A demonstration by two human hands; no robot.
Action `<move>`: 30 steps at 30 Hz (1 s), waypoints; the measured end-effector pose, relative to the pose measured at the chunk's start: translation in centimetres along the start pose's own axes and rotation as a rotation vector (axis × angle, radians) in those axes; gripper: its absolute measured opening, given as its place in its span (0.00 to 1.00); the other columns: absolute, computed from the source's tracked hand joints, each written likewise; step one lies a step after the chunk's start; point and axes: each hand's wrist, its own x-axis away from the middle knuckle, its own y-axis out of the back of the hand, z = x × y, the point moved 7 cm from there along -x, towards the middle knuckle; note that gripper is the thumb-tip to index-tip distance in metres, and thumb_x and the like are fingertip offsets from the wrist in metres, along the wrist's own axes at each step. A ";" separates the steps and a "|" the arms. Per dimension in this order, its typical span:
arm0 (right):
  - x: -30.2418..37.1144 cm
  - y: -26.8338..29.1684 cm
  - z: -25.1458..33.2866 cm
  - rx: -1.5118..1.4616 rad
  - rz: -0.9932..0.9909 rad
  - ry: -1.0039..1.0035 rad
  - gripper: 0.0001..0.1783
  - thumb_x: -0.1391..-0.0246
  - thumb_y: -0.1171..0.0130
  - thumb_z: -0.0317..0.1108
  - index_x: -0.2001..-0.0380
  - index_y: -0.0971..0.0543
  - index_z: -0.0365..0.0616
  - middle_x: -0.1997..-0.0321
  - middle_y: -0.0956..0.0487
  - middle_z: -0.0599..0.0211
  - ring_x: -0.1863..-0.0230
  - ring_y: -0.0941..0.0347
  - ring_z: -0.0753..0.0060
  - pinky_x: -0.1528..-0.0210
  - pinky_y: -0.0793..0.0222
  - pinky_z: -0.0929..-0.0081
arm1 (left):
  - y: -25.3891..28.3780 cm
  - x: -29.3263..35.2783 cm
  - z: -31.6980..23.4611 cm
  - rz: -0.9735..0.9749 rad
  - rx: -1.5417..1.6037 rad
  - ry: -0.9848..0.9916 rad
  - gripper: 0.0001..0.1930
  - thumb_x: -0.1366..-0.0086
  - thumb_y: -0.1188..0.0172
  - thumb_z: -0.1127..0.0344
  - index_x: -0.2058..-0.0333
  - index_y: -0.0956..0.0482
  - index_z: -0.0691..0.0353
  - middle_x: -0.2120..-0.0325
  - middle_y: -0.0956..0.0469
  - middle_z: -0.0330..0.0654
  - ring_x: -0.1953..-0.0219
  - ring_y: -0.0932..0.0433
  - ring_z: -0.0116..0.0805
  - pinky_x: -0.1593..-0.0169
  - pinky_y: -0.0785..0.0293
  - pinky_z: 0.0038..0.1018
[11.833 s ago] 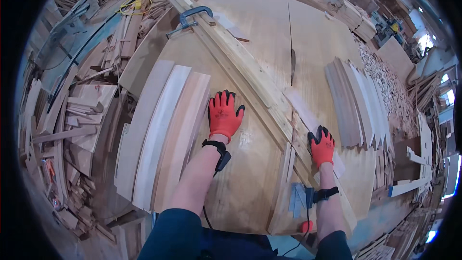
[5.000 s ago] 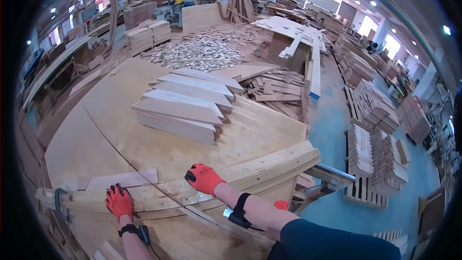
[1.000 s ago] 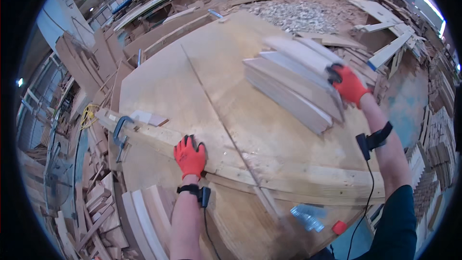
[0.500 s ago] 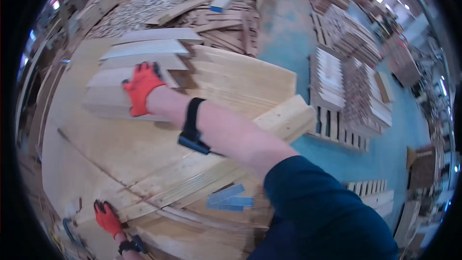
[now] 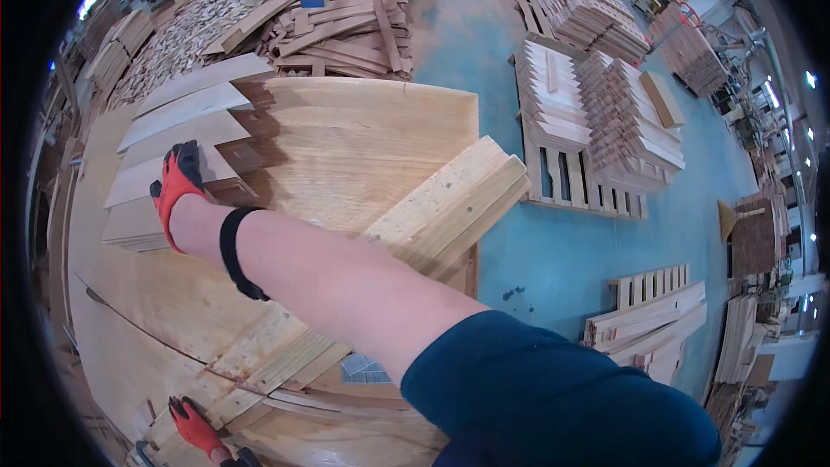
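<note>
Resting right hand [image 5: 179,195] on boards [image 5: 220,126], arm [image 5: 337,272] outstretched; left hand [image 5: 197,426] on beam [image 5: 450,183]; fingers apart.

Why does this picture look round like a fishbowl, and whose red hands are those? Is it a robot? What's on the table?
No robot here! Those are a person's own two hands in red and black gloves. The person wears two cameras side by side on their head, and the pictures come from the left one. It looks down through a very wide lens, so straight things seem to bend.

The right hand reaches across and touches a stack of boards, but I can't tell whether its grip is tight. The left hand, near the bottom, is at a long wooden beam. The boards and beam lie on a big wooden table. Beyond it, on the blue floor, more wood sits in piles.
</note>
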 end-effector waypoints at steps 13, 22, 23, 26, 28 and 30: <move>5.5 5.9 5.1 -0.145 -0.358 0.209 0.48 0.42 0.50 0.66 0.28 0.39 0.45 0.21 0.45 0.52 0.23 0.51 0.41 0.30 0.58 0.23 | 1.6 1.5 0.9 0.020 0.307 -0.008 0.27 0.26 0.48 0.57 0.34 0.33 0.68 0.36 0.32 0.57 0.34 0.33 0.54 0.33 0.37 0.39; 25.1 1.1 11.0 -0.710 -0.074 0.826 0.23 0.54 0.35 0.58 0.68 0.17 0.49 0.62 0.18 0.60 0.58 0.21 0.55 0.55 0.27 0.55 | 16.5 21.8 3.0 -0.098 -0.856 0.118 0.38 0.32 0.53 0.31 0.39 0.27 0.58 0.48 0.24 0.60 0.46 0.26 0.61 0.47 0.25 0.48; 26.3 -0.5 11.3 -0.718 0.007 0.806 0.23 0.53 0.35 0.58 0.66 0.19 0.50 0.58 0.20 0.60 0.53 0.23 0.56 0.51 0.29 0.56 | 16.6 24.1 4.9 0.051 -0.851 0.275 0.42 0.32 0.55 0.28 0.34 0.31 0.58 0.47 0.25 0.63 0.44 0.27 0.62 0.47 0.24 0.47; 27.9 -3.8 10.2 -0.891 -0.011 0.788 0.22 0.56 0.32 0.47 0.60 0.19 0.44 0.48 0.22 0.53 0.41 0.29 0.50 0.41 0.33 0.52 | 16.0 30.0 7.5 0.072 -0.578 0.388 0.42 0.32 0.50 0.35 0.34 0.34 0.66 0.42 0.29 0.65 0.39 0.32 0.62 0.39 0.33 0.46; 28.6 -5.0 9.2 -0.994 -0.060 0.724 0.23 0.58 0.31 0.45 0.61 0.18 0.42 0.44 0.22 0.48 0.39 0.30 0.45 0.36 0.35 0.50 | 15.0 33.4 8.6 0.068 -0.414 0.419 0.42 0.32 0.47 0.39 0.34 0.36 0.71 0.39 0.32 0.67 0.35 0.36 0.62 0.33 0.39 0.46; 29.1 -4.7 8.1 -1.010 -0.201 0.677 0.23 0.56 0.32 0.43 0.58 0.18 0.41 0.43 0.23 0.48 0.38 0.31 0.44 0.35 0.36 0.49 | 15.2 36.0 9.0 0.046 -0.356 0.462 0.42 0.32 0.44 0.43 0.34 0.39 0.77 0.36 0.35 0.68 0.31 0.40 0.63 0.28 0.45 0.45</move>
